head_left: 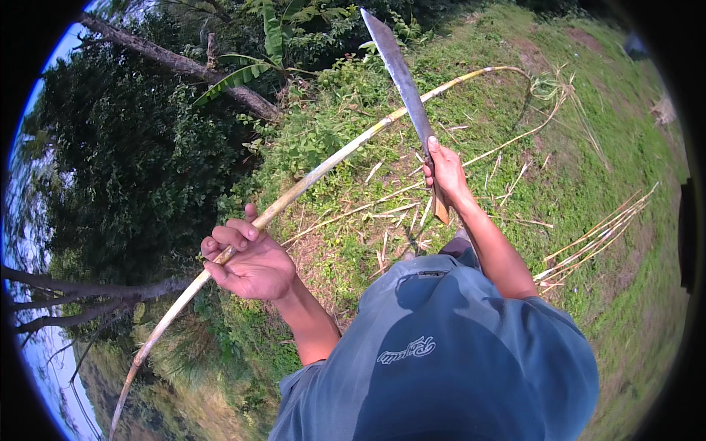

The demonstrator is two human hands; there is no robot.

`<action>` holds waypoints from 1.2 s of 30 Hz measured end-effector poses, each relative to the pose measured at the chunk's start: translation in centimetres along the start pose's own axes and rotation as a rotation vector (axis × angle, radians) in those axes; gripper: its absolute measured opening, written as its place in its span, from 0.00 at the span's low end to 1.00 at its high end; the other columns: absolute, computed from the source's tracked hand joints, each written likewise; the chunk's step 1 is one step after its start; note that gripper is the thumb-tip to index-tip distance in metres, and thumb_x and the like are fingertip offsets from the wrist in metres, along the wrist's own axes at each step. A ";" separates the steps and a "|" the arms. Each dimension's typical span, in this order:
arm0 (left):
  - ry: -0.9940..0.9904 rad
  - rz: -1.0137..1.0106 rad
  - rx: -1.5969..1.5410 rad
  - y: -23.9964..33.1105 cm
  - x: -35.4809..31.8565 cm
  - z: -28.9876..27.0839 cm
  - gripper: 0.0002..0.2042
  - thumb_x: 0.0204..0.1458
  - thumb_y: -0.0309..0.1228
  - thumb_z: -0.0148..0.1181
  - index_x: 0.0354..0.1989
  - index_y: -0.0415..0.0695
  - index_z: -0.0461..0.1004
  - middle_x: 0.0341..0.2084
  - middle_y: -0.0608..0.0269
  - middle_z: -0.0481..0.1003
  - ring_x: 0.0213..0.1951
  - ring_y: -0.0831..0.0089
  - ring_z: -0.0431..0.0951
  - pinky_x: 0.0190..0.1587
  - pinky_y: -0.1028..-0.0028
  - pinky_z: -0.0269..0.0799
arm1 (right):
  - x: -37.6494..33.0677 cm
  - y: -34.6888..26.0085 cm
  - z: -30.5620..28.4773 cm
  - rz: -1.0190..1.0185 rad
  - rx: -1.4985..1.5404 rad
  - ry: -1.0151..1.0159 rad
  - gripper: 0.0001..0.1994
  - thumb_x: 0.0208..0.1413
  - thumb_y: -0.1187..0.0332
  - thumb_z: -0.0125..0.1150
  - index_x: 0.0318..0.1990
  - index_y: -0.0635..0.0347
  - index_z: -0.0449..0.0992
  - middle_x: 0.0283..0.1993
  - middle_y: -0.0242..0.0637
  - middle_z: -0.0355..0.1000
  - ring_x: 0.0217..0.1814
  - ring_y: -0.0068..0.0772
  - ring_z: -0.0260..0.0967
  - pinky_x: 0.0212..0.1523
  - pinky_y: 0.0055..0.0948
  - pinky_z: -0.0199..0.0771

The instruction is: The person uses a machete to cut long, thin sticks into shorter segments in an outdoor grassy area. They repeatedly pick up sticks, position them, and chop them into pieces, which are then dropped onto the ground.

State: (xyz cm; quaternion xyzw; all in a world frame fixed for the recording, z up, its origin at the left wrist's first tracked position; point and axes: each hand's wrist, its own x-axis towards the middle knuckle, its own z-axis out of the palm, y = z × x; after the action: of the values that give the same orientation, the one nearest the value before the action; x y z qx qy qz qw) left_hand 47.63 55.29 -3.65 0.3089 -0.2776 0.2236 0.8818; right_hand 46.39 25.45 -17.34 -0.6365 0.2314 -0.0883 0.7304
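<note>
A long, jointed cane stalk (323,168), pale yellow with darker joints, runs from the lower left up to the far right, where its thin end bends over. My left hand (257,268) is closed around it, palm up, with the fingers curled over the stalk. In my right hand (448,173) is a machete (401,77), its dark blade slanting up and away, thumb along its base. A brown handle end shows below that fist. The blade crosses in front of the stalk; whether they touch I cannot tell.
Cut stalk pieces (397,209) and dry strips lie scattered on the grass ahead of me. A bundle of thin stalks (599,239) lies to the right. Leafy tops (551,88) rest at the far right. Dense bushes (147,162) and a leaning trunk (176,62) stand left.
</note>
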 end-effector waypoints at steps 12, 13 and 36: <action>-0.035 -0.039 -0.024 1.3 1.6 -0.6 0.19 0.66 0.43 0.35 0.37 0.44 0.71 0.17 0.68 0.56 0.22 0.73 0.60 0.35 0.67 0.66 | -2.8 -0.1 2.7 -0.085 0.059 -0.249 0.26 0.60 0.42 0.48 0.29 0.60 0.71 0.18 0.27 0.64 0.18 0.17 0.63 0.19 0.19 0.67; -0.071 -0.033 -0.054 3.1 2.6 -1.8 0.18 0.66 0.42 0.37 0.37 0.44 0.71 0.17 0.70 0.53 0.20 0.74 0.57 0.30 0.69 0.61 | -2.6 0.1 2.1 -0.099 0.094 -0.206 0.27 0.60 0.41 0.48 0.29 0.60 0.70 0.18 0.28 0.64 0.17 0.17 0.62 0.19 0.19 0.66; 1.093 0.021 0.184 1.8 -5.4 -20.4 0.14 0.61 0.39 0.37 0.23 0.48 0.57 0.11 0.70 0.51 0.10 0.79 0.43 0.12 0.78 0.36 | -1.6 8.3 -15.4 0.083 0.099 0.470 0.18 0.63 0.50 0.48 0.30 0.53 0.63 0.18 0.26 0.60 0.14 0.19 0.57 0.14 0.21 0.59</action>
State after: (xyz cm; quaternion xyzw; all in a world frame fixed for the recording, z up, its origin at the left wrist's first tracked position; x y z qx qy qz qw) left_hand 49.74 68.99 -19.68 0.2209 0.2383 0.3836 0.8645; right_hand 36.69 13.86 -26.31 -0.5519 0.4163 -0.2149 0.6899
